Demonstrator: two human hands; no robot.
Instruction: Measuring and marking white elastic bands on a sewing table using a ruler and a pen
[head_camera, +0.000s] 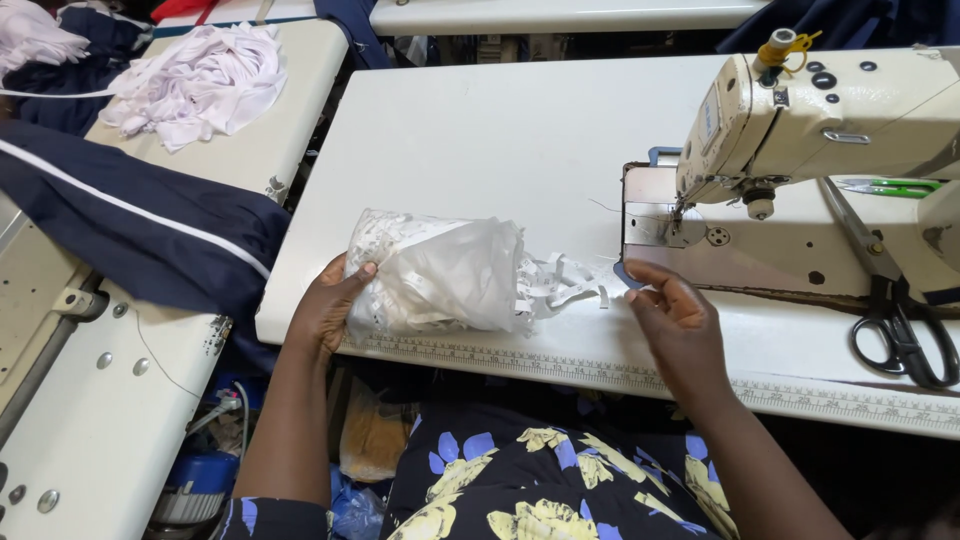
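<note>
White plastic, crinkled and half see-through, makes up the bag (440, 275) that our left hand (325, 305) holds at its left end, thumb curled over the top edge and the other fingers tucked beneath, so this hand is closed on the bag. The bag lies on its side on the table (480, 140), just behind the measuring tape (560, 362) fixed along the near edge. Its long axis runs left to right, roughly in line with that edge, and its mouth faces right.

Out of the mouth spills a bunch of narrow white strips (570, 285), trailing rightward across the table. Our right hand (680, 325) sits just beside their far ends, palm down, fingers loosely spread and closed on nothing that we can see; the fingertips (640, 275) point left toward the strips. So the strips lie to the left of these fingertips, nearer to the right hand than to the left, which is occupied with the bag.

Further right stands the cream sewing machine (830, 120), its needle area just behind the right hand, and black scissors (900, 330) rest on the machine bed at the far right.
</note>
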